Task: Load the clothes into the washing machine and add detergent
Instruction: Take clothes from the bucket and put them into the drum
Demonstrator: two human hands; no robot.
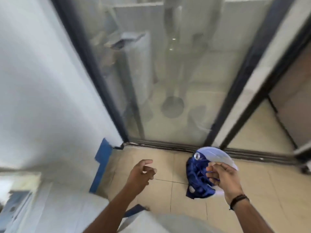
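Right hand [227, 180]: fingers pinching blue bag [198, 179], hanging down on its left.
Left hand [141, 174]: fingers loose, holding nothing, near bag.

Crumpled blue pouch [198, 179], pale round lid, held above floor.

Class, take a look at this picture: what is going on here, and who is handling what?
A person stands on a tiled floor facing a glass door. Their right hand grips a blue-and-white bundle; blur hides what it is exactly. The left hand hangs beside it, loosely curled and holding nothing. No washing machine can be made out for certain.
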